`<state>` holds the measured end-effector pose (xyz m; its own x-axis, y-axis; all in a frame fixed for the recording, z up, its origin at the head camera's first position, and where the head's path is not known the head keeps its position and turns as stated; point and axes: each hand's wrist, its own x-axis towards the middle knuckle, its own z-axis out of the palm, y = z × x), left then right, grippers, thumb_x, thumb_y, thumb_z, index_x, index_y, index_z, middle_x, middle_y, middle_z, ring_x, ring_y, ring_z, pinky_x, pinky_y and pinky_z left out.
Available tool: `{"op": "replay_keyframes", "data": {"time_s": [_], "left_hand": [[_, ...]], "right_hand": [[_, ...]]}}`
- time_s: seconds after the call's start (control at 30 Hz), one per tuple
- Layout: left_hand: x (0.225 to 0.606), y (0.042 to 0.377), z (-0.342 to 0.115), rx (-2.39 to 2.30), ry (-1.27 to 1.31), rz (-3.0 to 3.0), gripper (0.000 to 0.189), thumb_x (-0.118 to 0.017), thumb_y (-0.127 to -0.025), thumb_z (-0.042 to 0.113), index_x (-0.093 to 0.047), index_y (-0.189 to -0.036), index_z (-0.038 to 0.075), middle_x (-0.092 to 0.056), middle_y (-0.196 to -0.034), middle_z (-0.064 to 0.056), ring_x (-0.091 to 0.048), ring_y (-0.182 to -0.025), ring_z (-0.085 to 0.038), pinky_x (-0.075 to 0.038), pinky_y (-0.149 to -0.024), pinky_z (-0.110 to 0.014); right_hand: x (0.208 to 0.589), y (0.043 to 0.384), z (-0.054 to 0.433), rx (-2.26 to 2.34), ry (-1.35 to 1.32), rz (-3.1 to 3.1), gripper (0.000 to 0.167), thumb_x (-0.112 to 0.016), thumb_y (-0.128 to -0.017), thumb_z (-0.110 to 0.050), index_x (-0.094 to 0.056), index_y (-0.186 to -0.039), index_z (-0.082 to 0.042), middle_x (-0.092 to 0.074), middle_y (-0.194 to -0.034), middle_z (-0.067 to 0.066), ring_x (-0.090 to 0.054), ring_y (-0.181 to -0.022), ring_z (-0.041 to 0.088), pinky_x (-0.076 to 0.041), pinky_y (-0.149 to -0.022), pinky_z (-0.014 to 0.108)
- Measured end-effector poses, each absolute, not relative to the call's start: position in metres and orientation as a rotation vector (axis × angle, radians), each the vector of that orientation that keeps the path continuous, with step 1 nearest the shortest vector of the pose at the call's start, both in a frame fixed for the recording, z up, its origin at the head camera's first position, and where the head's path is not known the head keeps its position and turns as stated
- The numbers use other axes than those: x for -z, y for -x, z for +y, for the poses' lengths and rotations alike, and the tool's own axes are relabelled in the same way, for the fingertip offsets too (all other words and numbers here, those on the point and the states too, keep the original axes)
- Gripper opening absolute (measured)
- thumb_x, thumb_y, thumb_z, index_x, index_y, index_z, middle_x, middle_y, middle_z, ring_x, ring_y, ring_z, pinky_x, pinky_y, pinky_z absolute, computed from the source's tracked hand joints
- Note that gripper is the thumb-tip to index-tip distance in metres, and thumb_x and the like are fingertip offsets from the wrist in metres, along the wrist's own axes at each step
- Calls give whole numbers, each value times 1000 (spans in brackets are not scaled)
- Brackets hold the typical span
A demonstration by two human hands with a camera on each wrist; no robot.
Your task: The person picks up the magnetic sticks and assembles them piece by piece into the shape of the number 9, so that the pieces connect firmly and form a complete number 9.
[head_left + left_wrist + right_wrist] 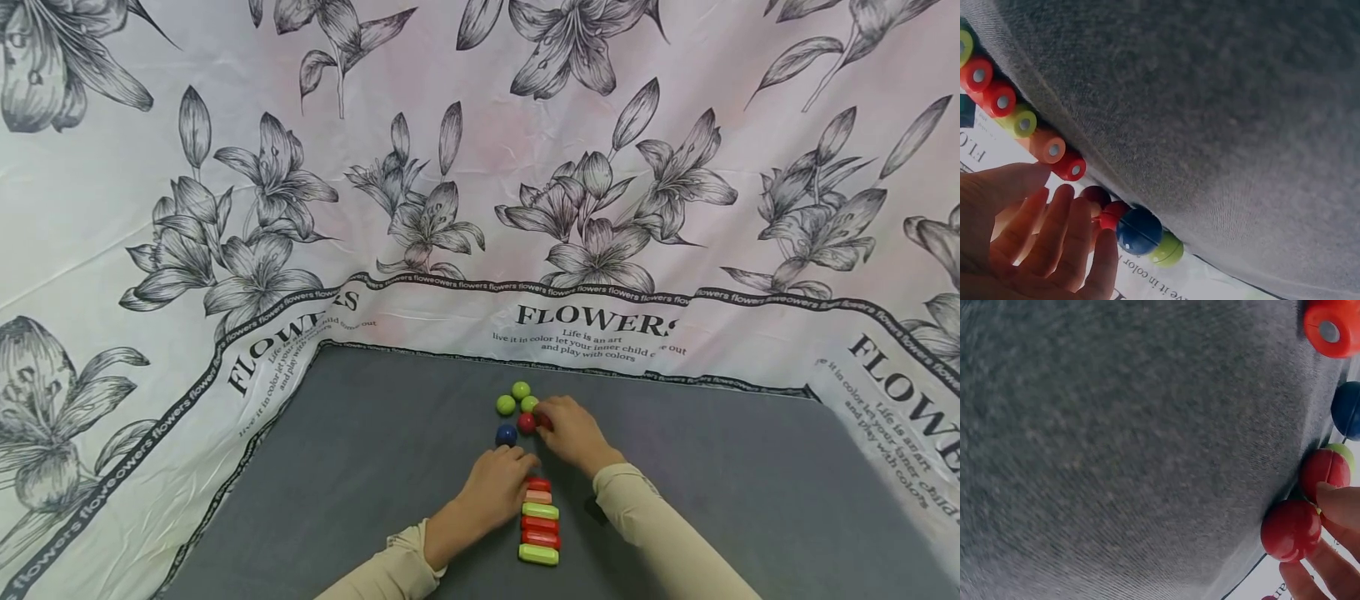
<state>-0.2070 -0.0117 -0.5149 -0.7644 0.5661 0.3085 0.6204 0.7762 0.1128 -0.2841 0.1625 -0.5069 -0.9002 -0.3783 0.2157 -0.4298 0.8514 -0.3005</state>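
Note:
My right hand holds a shiny red ball between thumb and fingers. A second red ball touches it on the left. Beside it sits a blue ball, just beyond the fingertips of my left hand. In the left wrist view, the left fingers are loosely bent with nothing gripped, and the thumb lies close to an orange rod and a red rod. Both belong to a row of short rods with silver ends, running toward me.
Behind the red balls are three green balls, a far one, a left one and one near my right fingers. Green and red rods form the row's near end. A flower-printed cloth borders the grey table.

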Motion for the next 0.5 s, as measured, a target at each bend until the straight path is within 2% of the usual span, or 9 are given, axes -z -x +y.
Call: {"op": "replay_keyframes", "data": {"time_s": [0.23,0.37,0.5], "left_hand": [[516,207,-10,313,933,-2707,19,-70,-88,13,-76,-103,22,-70,-90,8,-61,-76,-10,-44,-60,-21],[516,209,-10,341,932,-2720,19,-70,-86,12,-77,-100,22,-70,-88,7,-63,-76,-10,-46,-61,-21],[515,210,-9,402,902,-2749,19,-72,-84,11,-78,-98,21,-71,-86,6,-65,-76,-10,-50,-63,-22]], "right_hand": [[509,280,164,-529,-644,-2884,27,-78,-81,-9,-73,-108,-8,-72,-104,8,-66,-96,28,-54,-84,48],[512,279,167,-534,-641,-2905,27,-79,-81,-8,-72,-106,-7,-71,-98,7,-65,-88,25,-53,-80,46],[514,278,171,-548,-632,-2921,26,-79,-81,-8,-72,-106,-8,-70,-98,7,-64,-87,23,-52,-80,45]]}}
